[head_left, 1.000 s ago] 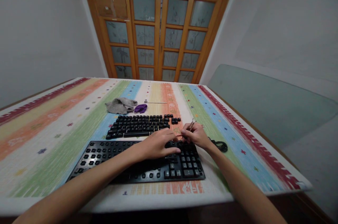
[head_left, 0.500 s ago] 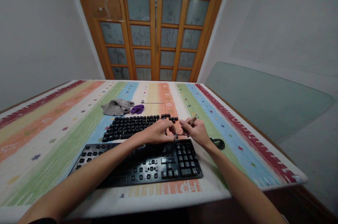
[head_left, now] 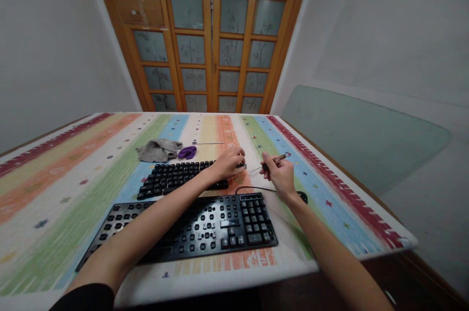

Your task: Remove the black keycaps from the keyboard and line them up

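A black keyboard (head_left: 230,242) lies across the near part of the table, its number pad still capped while many of its other switches are bare. Behind it, loose black keycaps (head_left: 172,176) sit in rows. At the right end of those rows, my left hand (head_left: 230,160) is closed with curled fingers at a small black keycap (head_left: 241,166), which the fingertips partly hide. My right hand (head_left: 280,174) grips a wire keycap puller (head_left: 255,171) by its dark handle, with the thin wire loops pointing left toward my left hand.
Beyond the keycap rows are a crumpled grey cloth (head_left: 157,150), a purple cloth (head_left: 187,153) and a thin metal rod (head_left: 210,143). The keyboard's coiled cable (head_left: 302,197) lies beside my right wrist. A striped tablecloth (head_left: 91,203) covers the table.
My left hand has moved away from the puller, forward to the right end of the keycap rows. My right hand, still holding the puller, has shifted slightly right and forward.
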Available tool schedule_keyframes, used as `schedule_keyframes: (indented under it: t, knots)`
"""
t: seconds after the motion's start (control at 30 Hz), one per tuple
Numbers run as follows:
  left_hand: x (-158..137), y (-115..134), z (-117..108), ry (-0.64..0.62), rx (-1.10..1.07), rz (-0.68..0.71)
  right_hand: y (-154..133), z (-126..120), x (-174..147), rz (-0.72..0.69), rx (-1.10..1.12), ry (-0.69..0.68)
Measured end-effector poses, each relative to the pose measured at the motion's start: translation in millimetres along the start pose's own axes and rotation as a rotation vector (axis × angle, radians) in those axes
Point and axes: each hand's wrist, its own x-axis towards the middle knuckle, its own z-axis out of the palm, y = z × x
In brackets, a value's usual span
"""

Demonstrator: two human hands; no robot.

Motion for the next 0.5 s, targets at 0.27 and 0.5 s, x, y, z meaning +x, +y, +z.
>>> schedule_keyframes:
  t: [0.27, 0.5]
  knots:
    - [4.3, -5.5, 16.9, -0.136, 0.135, -0.027, 1.6, -0.8, 0.4, 0.003, 0.007, 0.007]
    - [3.4, -4.7, 17.8, -0.151, 0.18, -0.037, -2.6, -0.3, -1.0, 0.008, 0.022, 0.002]
